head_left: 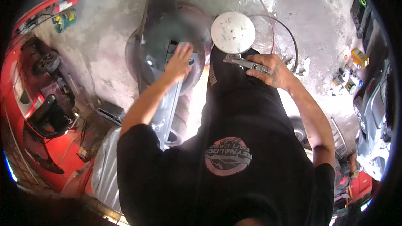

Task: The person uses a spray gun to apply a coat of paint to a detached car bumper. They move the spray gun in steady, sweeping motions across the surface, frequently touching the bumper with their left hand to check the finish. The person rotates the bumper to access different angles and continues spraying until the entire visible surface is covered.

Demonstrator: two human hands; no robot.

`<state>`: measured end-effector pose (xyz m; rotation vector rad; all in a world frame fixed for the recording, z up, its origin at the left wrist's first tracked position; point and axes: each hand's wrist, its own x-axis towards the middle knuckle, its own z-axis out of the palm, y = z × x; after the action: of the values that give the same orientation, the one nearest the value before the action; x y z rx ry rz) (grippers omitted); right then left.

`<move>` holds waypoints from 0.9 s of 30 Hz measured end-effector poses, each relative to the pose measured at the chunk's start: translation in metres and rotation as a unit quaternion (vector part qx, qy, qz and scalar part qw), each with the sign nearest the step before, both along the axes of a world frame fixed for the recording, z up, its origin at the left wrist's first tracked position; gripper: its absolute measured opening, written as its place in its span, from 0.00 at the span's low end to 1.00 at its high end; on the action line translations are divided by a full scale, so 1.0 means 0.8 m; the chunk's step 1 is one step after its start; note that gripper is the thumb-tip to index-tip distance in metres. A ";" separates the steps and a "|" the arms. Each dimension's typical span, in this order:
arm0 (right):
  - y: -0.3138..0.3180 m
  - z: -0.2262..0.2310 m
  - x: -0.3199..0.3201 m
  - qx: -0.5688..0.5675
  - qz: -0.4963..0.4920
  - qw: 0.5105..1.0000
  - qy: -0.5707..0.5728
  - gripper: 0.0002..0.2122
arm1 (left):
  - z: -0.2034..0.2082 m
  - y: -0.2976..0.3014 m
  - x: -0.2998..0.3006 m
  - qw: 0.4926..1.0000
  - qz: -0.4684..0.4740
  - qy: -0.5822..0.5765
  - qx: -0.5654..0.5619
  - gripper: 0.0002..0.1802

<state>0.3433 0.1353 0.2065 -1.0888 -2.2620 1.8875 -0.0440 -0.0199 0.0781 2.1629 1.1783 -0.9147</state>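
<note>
My right hand, at right of centre, is wrapped round the metal handle of a spray gun. A round white paint cup with dark specks tops the gun, and a dark hose curves away behind it. My left hand has its fingers stretched out over a long grey-and-black car body panel. Whether it touches the panel or hovers just above I cannot tell. The panel rests on stacked tyres, its dark far end partly blurred.
A red car with parts lying by it stands on the left, near a silver-covered object. A green container sits at far left. On the right are a yellow box and a grey car.
</note>
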 end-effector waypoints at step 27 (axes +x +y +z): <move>0.014 0.040 -0.019 -0.027 0.059 0.998 -0.021 0.25 | -0.037 0.078 -0.001 0.811 0.466 0.079 0.344 0.46</move>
<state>0.3281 0.1464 0.2384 -1.0330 -2.3601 1.9992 -0.0447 0.0424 0.0485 1.5328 2.6078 -0.2070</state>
